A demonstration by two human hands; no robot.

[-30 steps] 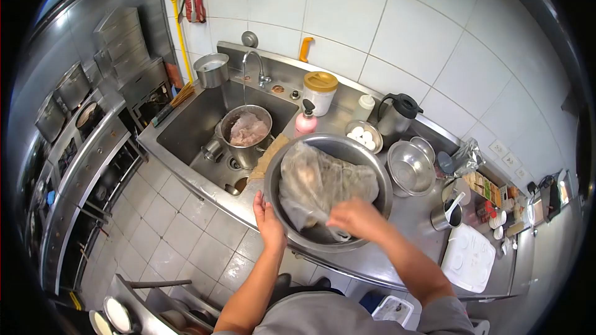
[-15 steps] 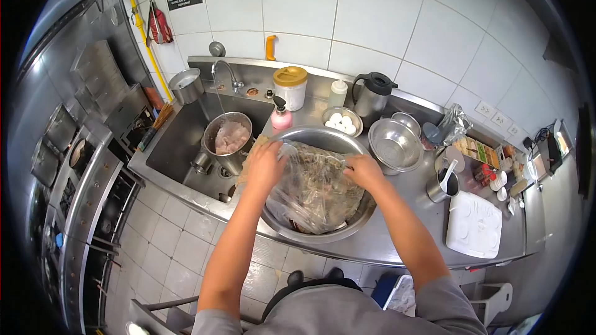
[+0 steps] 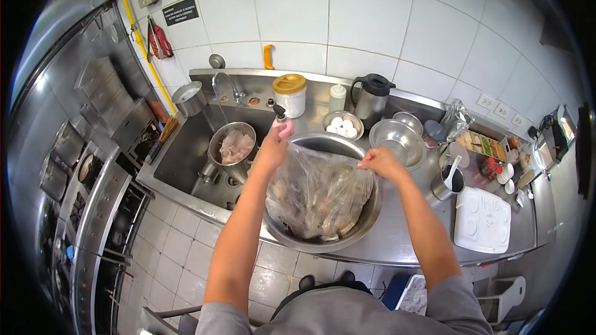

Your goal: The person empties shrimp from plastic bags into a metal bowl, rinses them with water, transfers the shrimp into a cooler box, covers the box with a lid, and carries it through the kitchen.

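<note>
A clear plastic bag (image 3: 320, 189) lies in a large metal basin (image 3: 366, 220) on the counter, its top edge stretched between my hands. My left hand (image 3: 271, 151) grips the bag's left corner above the basin's left rim. On the other side, my right hand (image 3: 381, 162) pinches the right corner near the basin's right rim. Through the cloudy plastic I see greyish-brown pieces whose kind I cannot make out. A pink pump bottle (image 3: 283, 125) stands just behind my left hand, partly hidden by it.
In the sink (image 3: 180, 167), a pot (image 3: 217, 152) of pale raw meat sits under the running tap (image 3: 231, 90). Behind the basin are a bowl of eggs (image 3: 343, 125) and a thermal jug (image 3: 372, 98). Metal bowls (image 3: 394, 139) and a white foam box (image 3: 483, 220) stand to the right.
Both hands have lifted and spread the bag's top edge, pulling it taut and upright. My right hand has moved outward to the right. The view has shifted slightly.
</note>
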